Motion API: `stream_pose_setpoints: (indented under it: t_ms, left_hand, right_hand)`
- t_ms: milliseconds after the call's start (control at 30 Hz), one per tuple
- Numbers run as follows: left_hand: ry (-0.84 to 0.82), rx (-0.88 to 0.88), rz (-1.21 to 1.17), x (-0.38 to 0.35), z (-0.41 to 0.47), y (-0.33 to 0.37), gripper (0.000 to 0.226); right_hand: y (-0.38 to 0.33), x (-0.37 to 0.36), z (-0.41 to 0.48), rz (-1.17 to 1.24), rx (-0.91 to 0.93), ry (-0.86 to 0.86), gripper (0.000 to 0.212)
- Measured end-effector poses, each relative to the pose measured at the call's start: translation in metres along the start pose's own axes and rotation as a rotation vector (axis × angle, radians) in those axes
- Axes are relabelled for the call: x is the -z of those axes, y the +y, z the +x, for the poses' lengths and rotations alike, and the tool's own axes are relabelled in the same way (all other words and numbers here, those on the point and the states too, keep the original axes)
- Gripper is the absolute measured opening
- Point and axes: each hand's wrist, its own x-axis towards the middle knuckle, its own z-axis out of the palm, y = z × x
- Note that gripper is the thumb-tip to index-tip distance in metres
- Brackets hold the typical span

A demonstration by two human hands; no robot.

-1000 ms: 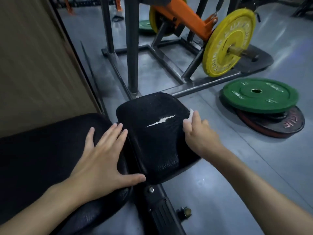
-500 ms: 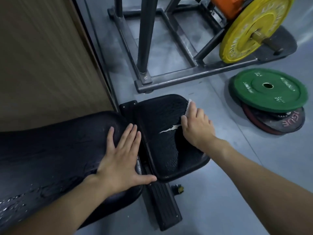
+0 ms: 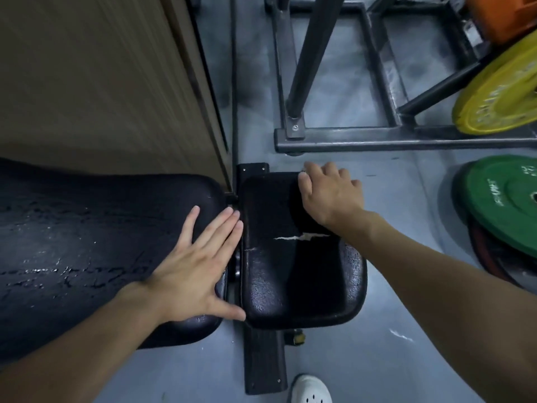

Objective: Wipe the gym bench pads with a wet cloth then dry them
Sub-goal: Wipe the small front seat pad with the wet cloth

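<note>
The black bench has a long back pad point(image 3: 87, 242) on the left, wet and streaked with droplets, and a smaller seat pad point(image 3: 284, 280) on the right with a white tear across its middle. My left hand point(image 3: 197, 266) lies flat and open on the back pad's right end, fingertips at the gap between the pads. My right hand point(image 3: 331, 193) presses down on the seat pad's far right corner. Only a white sliver of the cloth point(image 3: 304, 171) shows at its fingertips; the hand hides the rest.
A wood-panelled wall point(image 3: 101, 82) stands close behind the bench. A dark steel rack base point(image 3: 406, 139) crosses the floor beyond the seat. A yellow plate point(image 3: 499, 91) hangs on the rack, a green plate point(image 3: 505, 205) lies on others at right. My white shoe point(image 3: 311, 389) is below.
My head has tilted down and come closer. My right hand has slid with the cloth toward the seat pad's far edge. My left hand stays flat on the back pad.
</note>
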Motion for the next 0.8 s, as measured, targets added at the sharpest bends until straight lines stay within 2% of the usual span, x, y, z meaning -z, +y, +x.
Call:
stream_pose_setpoints:
  t_ms: [167,267,300,367,433,533,667,733,800]
  left_hand:
    - [-0.004,0.041,-0.035,-0.001,-0.001,0.003,0.142]
    - [-0.001,0.186,-0.164,-0.002,-0.009,0.01,0.146]
    - [-0.001,0.257,-0.198,-0.003,-0.013,0.013,0.149]
    - [0.0,0.35,-0.242,-0.004,-0.017,0.018,0.154]
    - [-0.015,0.384,-0.265,-0.004,-0.019,0.021,0.155]
    - [-0.008,0.386,-0.289,-0.005,-0.02,0.02,0.156]
    - [0.024,0.383,-0.316,-0.005,-0.022,0.02,0.156]
    - [0.043,0.387,-0.335,-0.006,-0.024,0.022,0.154]
    - [0.052,0.39,-0.337,-0.007,-0.027,0.023,0.151]
  right_hand:
    - [-0.044,-0.013,0.0,-0.236,0.334,0.051,0.057]
    - [-0.048,-0.014,0.0,-0.239,0.515,0.055,0.057]
    - [-0.044,-0.013,0.002,-0.215,0.54,0.073,0.054]
    - [-0.04,-0.014,0.001,-0.163,0.476,0.125,0.046]
    - [-0.05,-0.019,-0.001,-0.161,0.413,0.137,0.042]
    - [-0.074,-0.021,-0.001,-0.184,0.486,0.09,0.039]
    - [-0.088,-0.024,-0.001,-0.381,0.672,-0.007,0.049]
    - [-0.089,-0.026,-0.014,-0.444,0.719,0.018,0.063]
    - [-0.082,-0.03,-0.043,-0.408,0.751,0.057,0.063]
